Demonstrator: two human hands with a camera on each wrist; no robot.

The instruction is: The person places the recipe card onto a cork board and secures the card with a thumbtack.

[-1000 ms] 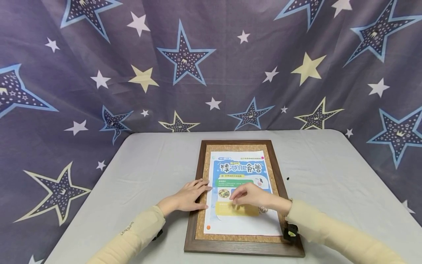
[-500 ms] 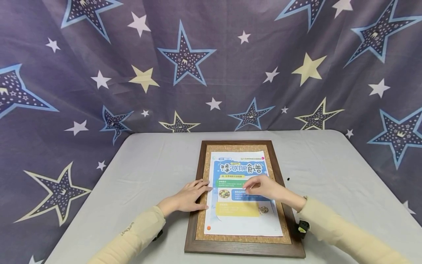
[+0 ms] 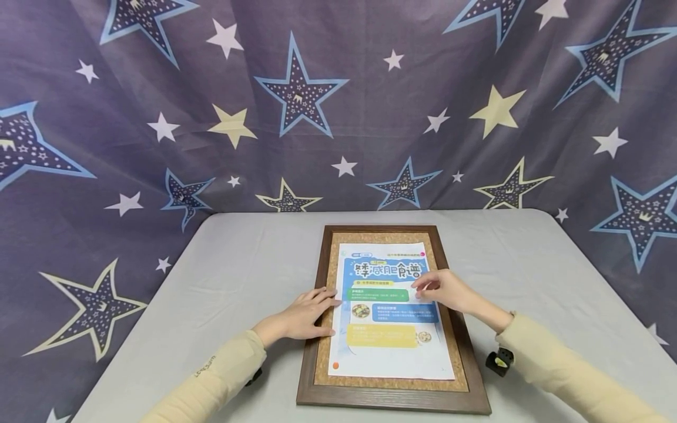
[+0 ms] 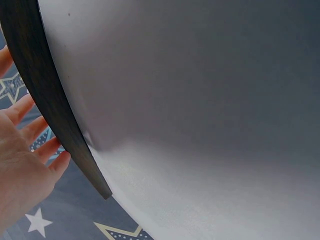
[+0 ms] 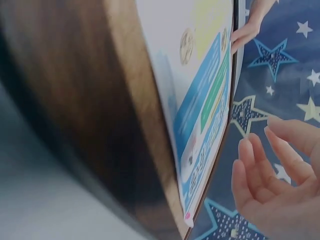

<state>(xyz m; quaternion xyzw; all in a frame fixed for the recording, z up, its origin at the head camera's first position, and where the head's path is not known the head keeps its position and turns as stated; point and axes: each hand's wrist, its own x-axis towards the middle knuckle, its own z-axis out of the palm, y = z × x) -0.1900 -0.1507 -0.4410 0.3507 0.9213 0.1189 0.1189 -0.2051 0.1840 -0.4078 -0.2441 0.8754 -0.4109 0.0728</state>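
A printed poster point(image 3: 391, 364) lies on a cork board point(image 3: 381, 237) with a brown wooden frame point(image 3: 391, 398). An orange pin point(image 3: 335, 365) marks its lower left corner, a pink pin point(image 3: 422, 254) its upper right, and a pale pin point(image 3: 344, 254) its upper left. My left hand point(image 3: 309, 314) rests with spread fingers across the frame's left side, fingertips touching the poster's edge. Over the poster's right edge hovers my right hand point(image 3: 445, 291), fingers loosely bent; the right wrist view shows nothing between the thumb and fingers. No pin shows at the lower right corner.
The board lies flat on a table with a pale grey cloth point(image 3: 254, 258). A dark curtain with stars point(image 3: 338, 147) hangs behind the table. A black wrist camera point(image 3: 499, 361) sits under the right sleeve, outside the frame's right side.
My right hand has moved right and away from me, from the poster's middle to its right edge, uncovering the blue and yellow text boxes. The left hand stays put.
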